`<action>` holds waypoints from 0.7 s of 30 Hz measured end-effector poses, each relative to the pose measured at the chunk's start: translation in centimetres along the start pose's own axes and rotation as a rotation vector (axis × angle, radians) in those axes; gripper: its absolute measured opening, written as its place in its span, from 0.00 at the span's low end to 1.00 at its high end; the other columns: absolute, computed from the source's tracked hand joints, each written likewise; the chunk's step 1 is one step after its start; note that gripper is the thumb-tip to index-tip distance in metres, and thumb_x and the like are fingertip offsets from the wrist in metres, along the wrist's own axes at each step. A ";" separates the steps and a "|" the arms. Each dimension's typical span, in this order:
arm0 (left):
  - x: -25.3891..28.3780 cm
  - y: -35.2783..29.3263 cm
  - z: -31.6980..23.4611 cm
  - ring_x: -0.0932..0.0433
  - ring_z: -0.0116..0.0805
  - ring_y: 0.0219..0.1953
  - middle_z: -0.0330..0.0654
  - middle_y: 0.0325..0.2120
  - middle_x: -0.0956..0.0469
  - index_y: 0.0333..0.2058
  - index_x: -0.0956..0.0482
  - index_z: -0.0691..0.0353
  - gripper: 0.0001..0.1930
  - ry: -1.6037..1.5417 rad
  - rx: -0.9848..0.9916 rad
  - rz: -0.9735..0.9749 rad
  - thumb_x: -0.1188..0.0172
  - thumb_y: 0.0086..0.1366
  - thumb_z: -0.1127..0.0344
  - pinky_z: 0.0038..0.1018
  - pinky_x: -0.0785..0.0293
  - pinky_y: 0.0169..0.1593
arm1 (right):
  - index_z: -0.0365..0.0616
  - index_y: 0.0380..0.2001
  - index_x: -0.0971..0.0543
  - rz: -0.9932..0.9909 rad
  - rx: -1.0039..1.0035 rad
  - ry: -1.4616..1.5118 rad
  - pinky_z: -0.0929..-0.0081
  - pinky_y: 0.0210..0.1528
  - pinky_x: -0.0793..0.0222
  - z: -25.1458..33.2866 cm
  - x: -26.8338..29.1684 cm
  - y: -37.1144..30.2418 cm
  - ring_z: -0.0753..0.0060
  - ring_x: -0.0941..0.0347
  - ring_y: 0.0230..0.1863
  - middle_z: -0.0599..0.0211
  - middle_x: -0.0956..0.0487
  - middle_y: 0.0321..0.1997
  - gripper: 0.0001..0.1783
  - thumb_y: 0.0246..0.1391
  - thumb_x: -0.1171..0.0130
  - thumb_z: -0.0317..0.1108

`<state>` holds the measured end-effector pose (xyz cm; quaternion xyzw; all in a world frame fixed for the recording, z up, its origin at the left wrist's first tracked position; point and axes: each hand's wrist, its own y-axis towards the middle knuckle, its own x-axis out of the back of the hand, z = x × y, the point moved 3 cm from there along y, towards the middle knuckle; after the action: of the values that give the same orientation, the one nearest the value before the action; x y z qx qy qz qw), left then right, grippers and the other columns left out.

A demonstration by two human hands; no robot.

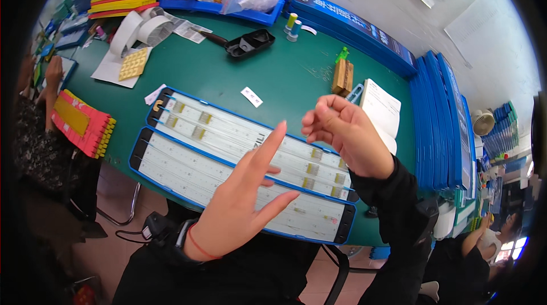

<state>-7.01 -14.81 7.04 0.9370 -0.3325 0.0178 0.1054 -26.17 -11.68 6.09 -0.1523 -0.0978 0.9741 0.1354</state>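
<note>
Across the near side of the table lies a long, flat, blue-edged case point(188, 165), opened out into two halves with pale, marked panels. Thin lines run along its far half, with several small yellowish bundles point(205, 117) attached near both ends. My left hand point(233, 202) is raised over the near half, fingers stretched and thumb apart, holding nothing. Above the right part of the case my right hand point(353, 139) is closed, its thumb and fingertips drawn together. Whatever it may hold is too small to make out.
A black tray-like tool point(249, 44), thread spools point(294, 31), a wooden block point(342, 77) and an open notebook point(380, 108) lie beyond the case. Blue boxes point(436, 122) stand at right. Red pads point(82, 122) lie at left, near another person's hand point(53, 71).
</note>
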 end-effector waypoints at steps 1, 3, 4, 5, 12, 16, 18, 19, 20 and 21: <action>0.0 0.7 0.3 0.20 0.33 0.33 0.45 0.32 0.20 0.46 0.22 0.65 0.18 -0.013 0.004 -0.086 0.35 0.54 0.77 0.24 0.23 0.37 | 0.44 0.40 0.32 0.025 -0.032 -0.004 0.78 0.43 0.29 -0.2 -0.4 -0.2 0.76 0.26 0.39 0.66 0.23 0.38 0.08 0.66 0.53 0.37; 0.8 1.9 0.9 0.20 0.31 0.32 0.44 0.30 0.20 0.44 0.21 0.65 0.17 0.102 -0.069 -0.036 0.36 0.54 0.77 0.23 0.23 0.35 | 0.43 0.40 0.33 0.061 -0.076 -0.024 0.78 0.43 0.28 -0.4 -1.4 -0.4 0.75 0.25 0.38 0.64 0.23 0.38 0.08 0.65 0.53 0.37; 1.2 2.1 1.2 0.19 0.30 0.31 0.43 0.29 0.20 0.43 0.20 0.65 0.15 0.215 -0.138 0.018 0.36 0.55 0.77 0.22 0.23 0.33 | 0.43 0.40 0.33 0.079 -0.075 -0.021 0.78 0.43 0.28 -0.3 -2.0 -0.5 0.75 0.25 0.38 0.64 0.23 0.38 0.08 0.65 0.53 0.37; 2.0 2.0 1.8 0.19 0.28 0.28 0.42 0.26 0.21 0.39 0.18 0.65 0.11 0.332 -0.209 -0.048 0.39 0.57 0.79 0.19 0.24 0.30 | 0.43 0.40 0.33 0.074 -0.085 -0.055 0.78 0.43 0.28 -0.3 -2.4 -0.5 0.75 0.25 0.38 0.64 0.23 0.38 0.08 0.65 0.53 0.37; 6.1 0.6 1.9 0.18 0.28 0.27 0.44 0.25 0.19 0.34 0.19 0.71 0.05 0.365 -0.200 -0.191 0.40 0.58 0.80 0.18 0.23 0.32 | 0.40 0.40 0.31 -0.015 0.182 -0.232 0.79 0.34 0.28 0.7 -0.3 1.5 0.75 0.25 0.27 0.62 0.21 0.28 0.10 0.64 0.49 0.36; 7.5 -0.7 3.2 0.21 0.28 0.24 0.42 0.24 0.19 0.31 0.19 0.66 0.04 0.327 -0.033 -0.284 0.35 0.56 0.74 0.19 0.27 0.28 | 0.40 0.40 0.27 -0.451 0.463 -0.792 0.76 0.36 0.29 2.4 3.1 2.3 0.72 0.26 0.34 0.65 0.22 0.33 0.08 0.63 0.49 0.33; 7.6 -1.7 3.6 0.21 0.29 0.24 0.42 0.25 0.19 0.31 0.20 0.65 0.03 0.354 -0.054 -0.205 0.36 0.58 0.73 0.21 0.26 0.28 | 0.40 0.41 0.25 -0.682 1.086 -1.788 0.68 0.44 0.30 3.9 -1.8 0.1 0.63 0.27 0.42 0.64 0.22 0.42 0.10 0.56 0.44 0.29; 7.3 -2.0 3.2 0.20 0.28 0.24 0.42 0.24 0.19 0.30 0.20 0.67 0.03 0.365 -0.079 -0.146 0.36 0.57 0.73 0.20 0.26 0.28 | 0.42 0.43 0.24 -0.465 0.999 -1.657 0.65 0.48 0.33 3.1 -3.6 -0.6 0.60 0.28 0.44 0.63 0.23 0.44 0.14 0.52 0.42 0.30; 7.0 -2.3 2.8 0.19 0.28 0.25 0.43 0.23 0.19 0.29 0.20 0.68 0.04 0.378 -0.098 -0.090 0.35 0.57 0.74 0.19 0.26 0.29 | 0.44 0.45 0.23 -0.249 0.909 -1.515 0.62 0.51 0.35 2.1 -5.6 -1.3 0.57 0.29 0.46 0.63 0.23 0.46 0.17 0.48 0.39 0.30; 6.8 -2.7 2.7 0.19 0.29 0.24 0.43 0.23 0.19 0.29 0.20 0.67 0.04 0.395 -0.108 -0.063 0.34 0.56 0.73 0.19 0.26 0.28 | 0.45 0.45 0.23 -0.040 0.780 -1.372 0.64 0.50 0.35 1.3 -8.1 -1.9 0.60 0.29 0.46 0.65 0.23 0.47 0.20 0.45 0.36 0.32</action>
<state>-0.10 -17.51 4.60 0.9182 -0.2765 0.1801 0.2192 -18.67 -12.50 9.90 0.5431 0.1864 0.8118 0.1060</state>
